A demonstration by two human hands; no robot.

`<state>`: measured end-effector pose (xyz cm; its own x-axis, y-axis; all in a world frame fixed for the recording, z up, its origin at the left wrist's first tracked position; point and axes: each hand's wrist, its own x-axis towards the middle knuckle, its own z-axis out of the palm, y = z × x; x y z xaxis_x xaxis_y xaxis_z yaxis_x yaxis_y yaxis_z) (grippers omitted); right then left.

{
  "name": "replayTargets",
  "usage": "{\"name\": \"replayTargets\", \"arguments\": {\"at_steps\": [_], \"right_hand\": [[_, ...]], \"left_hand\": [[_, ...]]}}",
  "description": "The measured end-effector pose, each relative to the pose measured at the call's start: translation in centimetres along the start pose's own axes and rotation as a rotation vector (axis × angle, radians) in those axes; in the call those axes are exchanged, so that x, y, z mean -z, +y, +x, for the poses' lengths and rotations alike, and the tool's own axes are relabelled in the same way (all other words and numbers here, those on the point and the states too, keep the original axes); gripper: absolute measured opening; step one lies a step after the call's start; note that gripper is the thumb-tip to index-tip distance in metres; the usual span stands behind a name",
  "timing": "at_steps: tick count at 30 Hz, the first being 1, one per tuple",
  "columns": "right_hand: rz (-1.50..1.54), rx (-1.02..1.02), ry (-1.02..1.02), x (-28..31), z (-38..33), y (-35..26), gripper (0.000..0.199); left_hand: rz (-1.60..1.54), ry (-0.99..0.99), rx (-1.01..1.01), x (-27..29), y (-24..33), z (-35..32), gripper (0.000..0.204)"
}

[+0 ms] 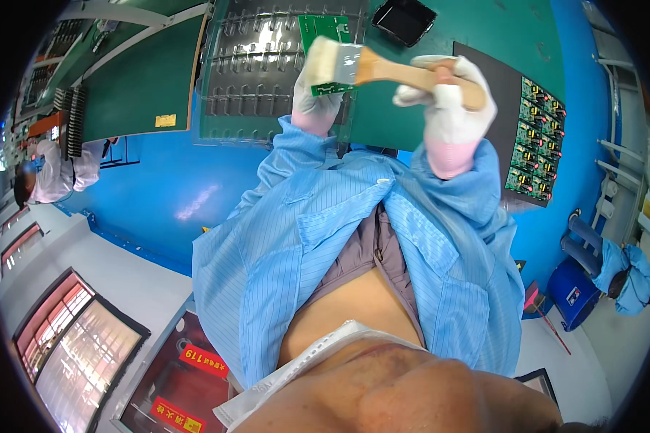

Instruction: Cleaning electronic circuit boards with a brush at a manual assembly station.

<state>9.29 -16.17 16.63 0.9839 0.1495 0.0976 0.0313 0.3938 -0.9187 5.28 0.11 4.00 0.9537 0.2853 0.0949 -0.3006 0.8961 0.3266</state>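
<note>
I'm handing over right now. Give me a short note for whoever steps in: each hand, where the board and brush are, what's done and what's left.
Left hand: gloved, holds a green circuit board up over the clear plastic tray.
Right hand: gloved, grips the wooden-handled brush, bristles lying against the board.
Nearby: a dark tray of green boards at the right, a small black tray at the top.
Done: board picked up, brush on it.
Left: how much of it is brushed cannot be told; the board is not yet set down.

Bright, even overhead light, white glare on the clear plastic tray (256,61), strong fisheye bending, black vignetted rim.
</note>
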Motion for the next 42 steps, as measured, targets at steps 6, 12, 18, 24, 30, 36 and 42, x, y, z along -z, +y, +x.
{"name": "replayTargets", "arguments": {"at_steps": [6,12,18,24,30,36,42], "right_hand": [[-0.031,-0.088,-0.057,1.9,-0.9,0.5,0.020],[-0.341,0.030,-0.027,4.8,-0.2,2.0,0.019],[-0.098,-0.075,0.099,4.3,0.1,3.0,0.018],[-0.156,-0.057,0.193,3.2,0.5,5.0,0.018],[-0.252,-0.108,0.396,2.7,-0.6,4.8,0.018],[-0.357,-0.059,0.649,2.1,-1.0,4.6,0.018],[-0.385,-0.113,0.675,2.4,-1.0,5.1,0.016]], "left_hand": [[0.112,0.184,-0.030,2.4,-0.4,0.0,0.028],[-0.045,0.311,0.020,1.1,2.4,-0.3,0.028],[0.309,0.178,0.093,4.5,11.9,3.5,0.037],[0.579,0.203,0.141,10.0,20.2,13.6,0.032],[0.784,0.281,0.139,17.8,20.6,28.6,0.023],[1.073,0.310,0.175,23.4,16.2,39.5,0.024],[1.418,0.368,0.185,28.8,14.0,45.3,0.031]]}}
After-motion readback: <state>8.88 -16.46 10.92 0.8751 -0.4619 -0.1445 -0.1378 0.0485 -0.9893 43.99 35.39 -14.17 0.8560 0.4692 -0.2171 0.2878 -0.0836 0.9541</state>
